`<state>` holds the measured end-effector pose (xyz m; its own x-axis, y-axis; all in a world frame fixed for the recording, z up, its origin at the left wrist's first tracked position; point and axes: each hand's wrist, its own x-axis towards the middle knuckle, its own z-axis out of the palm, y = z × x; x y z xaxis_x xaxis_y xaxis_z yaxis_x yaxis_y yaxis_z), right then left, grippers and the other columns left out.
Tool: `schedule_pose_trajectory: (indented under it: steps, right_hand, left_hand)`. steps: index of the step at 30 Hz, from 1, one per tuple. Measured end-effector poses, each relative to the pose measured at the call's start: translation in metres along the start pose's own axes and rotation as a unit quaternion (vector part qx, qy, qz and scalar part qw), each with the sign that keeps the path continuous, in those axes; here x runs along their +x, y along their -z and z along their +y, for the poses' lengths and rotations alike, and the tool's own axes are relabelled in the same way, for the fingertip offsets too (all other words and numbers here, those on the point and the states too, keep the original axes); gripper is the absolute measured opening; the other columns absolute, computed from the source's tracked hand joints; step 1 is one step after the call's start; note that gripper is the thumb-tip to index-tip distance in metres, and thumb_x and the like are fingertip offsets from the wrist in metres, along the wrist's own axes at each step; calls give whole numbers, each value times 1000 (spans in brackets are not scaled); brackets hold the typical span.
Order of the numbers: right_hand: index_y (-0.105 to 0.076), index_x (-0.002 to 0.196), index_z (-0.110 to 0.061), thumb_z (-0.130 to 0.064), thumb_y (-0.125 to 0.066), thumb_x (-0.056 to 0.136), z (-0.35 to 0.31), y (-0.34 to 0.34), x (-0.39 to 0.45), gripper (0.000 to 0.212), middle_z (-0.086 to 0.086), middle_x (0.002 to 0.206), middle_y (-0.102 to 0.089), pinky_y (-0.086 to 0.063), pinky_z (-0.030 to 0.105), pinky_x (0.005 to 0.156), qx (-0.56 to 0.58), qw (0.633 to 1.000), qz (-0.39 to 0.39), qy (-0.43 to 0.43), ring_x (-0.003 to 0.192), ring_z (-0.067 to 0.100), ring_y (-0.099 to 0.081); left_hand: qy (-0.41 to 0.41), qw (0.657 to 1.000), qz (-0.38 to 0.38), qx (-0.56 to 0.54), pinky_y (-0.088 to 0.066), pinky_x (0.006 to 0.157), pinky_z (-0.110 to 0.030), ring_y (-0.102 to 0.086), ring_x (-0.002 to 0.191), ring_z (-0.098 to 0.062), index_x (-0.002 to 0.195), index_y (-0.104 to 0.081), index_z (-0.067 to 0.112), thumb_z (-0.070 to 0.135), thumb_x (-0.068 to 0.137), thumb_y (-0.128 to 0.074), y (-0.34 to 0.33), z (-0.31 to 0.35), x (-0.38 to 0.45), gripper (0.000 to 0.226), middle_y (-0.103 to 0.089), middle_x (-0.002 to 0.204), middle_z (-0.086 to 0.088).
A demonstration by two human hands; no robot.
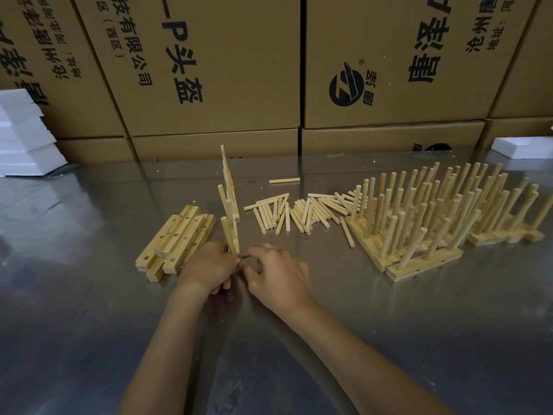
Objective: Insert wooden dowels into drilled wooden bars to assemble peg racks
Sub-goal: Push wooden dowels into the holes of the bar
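A wooden bar (230,211) with dowels already fitted is held on end on the metal table (389,339). Its lower end is gripped by the left hand (206,265), fingers curled round it. The right hand (276,272) pinches at the same end; what lies between its fingertips is hidden. Loose dowels (299,211) lie just behind, drilled bars (176,241) are stacked to the left, and finished racks (443,217) stand to the right. Cardboard boxes (209,70) behind are cut off at the top.

The cardboard boxes (209,64) carry black print, including "有限公司", "头盔" and a round "Z" logo (346,88).
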<state>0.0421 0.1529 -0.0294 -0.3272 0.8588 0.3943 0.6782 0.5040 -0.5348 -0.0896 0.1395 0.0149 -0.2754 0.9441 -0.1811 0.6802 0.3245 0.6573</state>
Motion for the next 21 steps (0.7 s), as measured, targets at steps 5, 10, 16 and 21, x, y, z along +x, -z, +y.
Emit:
schedule_pose_trajectory:
  steps: [5, 10, 16, 21]
  right_hand:
    - [-65, 112, -36, -35, -52, 96, -5, -9, 22, 21, -3, 101, -67, -33, 32, 69, -13, 1000, 15, -10, 100, 22, -60]
    - [-65, 110, -28, -31, -44, 100, -4, -21, 54, 23, 4, 93, -70, -35, 33, 67, -61, 998, 14, -32, 92, 27, -63]
    - [-54, 93, -26, -9, -48, 93, 0, -32, 80, 19, -3, 73, -55, -27, 29, 62, -118, 992, -4, -55, 84, 24, -65]
    - [-41, 143, -30, -12, -47, 96, 3, -33, 80, 51, 2, 86, -69, -31, 30, 62, -130, 991, 5, -31, 83, 24, -65]
  left_hand:
    - [-5, 997, 78, -9, -43, 48, -26, -55, 43, -20, 108, -60, 18, 13, 96, -43, -4, 0, 4, 22, -62, 56, -7]
    - [-14, 987, 158, 8, -53, 88, -46, -65, 98, -43, 129, -59, 13, 18, 94, -47, -12, 2, 5, 37, -71, 100, -20]
    - [-25, 977, 209, 12, -39, 81, -35, -59, 111, -37, 129, -61, 14, 16, 95, -50, -20, 1, 10, 36, -66, 112, -14]
    - [-57, 960, 270, 44, -46, 73, -37, -60, 86, -30, 118, -64, 8, 14, 95, -49, -19, 0, 10, 28, -62, 87, -8]
